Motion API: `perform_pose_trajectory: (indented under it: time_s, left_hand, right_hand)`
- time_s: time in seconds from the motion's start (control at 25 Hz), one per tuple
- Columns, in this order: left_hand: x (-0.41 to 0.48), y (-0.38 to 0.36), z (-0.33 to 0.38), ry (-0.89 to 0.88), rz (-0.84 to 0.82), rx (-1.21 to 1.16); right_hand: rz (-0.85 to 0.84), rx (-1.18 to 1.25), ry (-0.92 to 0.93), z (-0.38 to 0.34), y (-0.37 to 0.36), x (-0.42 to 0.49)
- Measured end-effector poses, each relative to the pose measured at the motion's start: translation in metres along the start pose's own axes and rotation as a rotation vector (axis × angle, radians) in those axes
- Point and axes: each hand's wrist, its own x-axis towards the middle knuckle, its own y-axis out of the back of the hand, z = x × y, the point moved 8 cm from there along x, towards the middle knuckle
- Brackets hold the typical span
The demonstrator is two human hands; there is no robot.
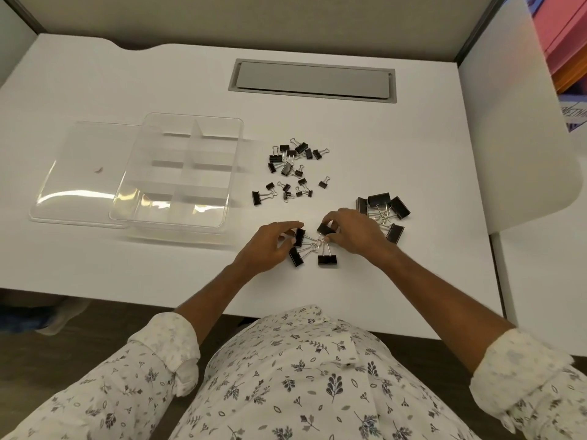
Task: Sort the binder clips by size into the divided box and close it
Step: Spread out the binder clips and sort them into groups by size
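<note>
Two mid-size clips (299, 237) pinched: L hand (268, 247), R hand (355, 231).

Single view: head-worn wide-angle camera, above near edge of desk (127, 265), facing forward and steeply down. Desk fills upper two-thirds of frame. Wearer's patterned shirt (301, 376) and both forearms crowd 6 o'clock. Left hand (270, 246) and right hand (355, 233) sit near frame centre, at arm's reach. Range close enough to tell single binder clips (327, 259) apart. Clear divided box (168, 224) at 10 o'clock, grey hatch (313, 81) at 12 o'clock, floor (95, 319) at 8 o'clock. Lens curves desk edges toward frame borders.
</note>
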Motion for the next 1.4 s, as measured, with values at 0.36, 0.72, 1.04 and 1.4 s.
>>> perform_pose_trajectory:
  time_s: [0.36, 0.72, 1.04, 1.4]
  left_hand:
    - [0.015, 0.050, -0.022, 0.159, 0.332, 0.154]
    - [0.036, 0.048, -0.031, 0.240, 0.267, 0.142]
    - [0.053, 0.060, -0.040, 0.286, 0.307, 0.074]
    - [0.055, 0.058, -0.037, 0.346, 0.341, -0.023]
  right_hand:
    - [0.094, 0.046, 0.060, -0.022, 0.021, 0.036]
    - [0.128, 0.066, 0.096, -0.040, 0.007, 0.070]
    - [0.218, 0.014, 0.195, -0.070, 0.032, 0.122]
    - [0.191, 0.111, 0.155, -0.069, 0.030, 0.157]
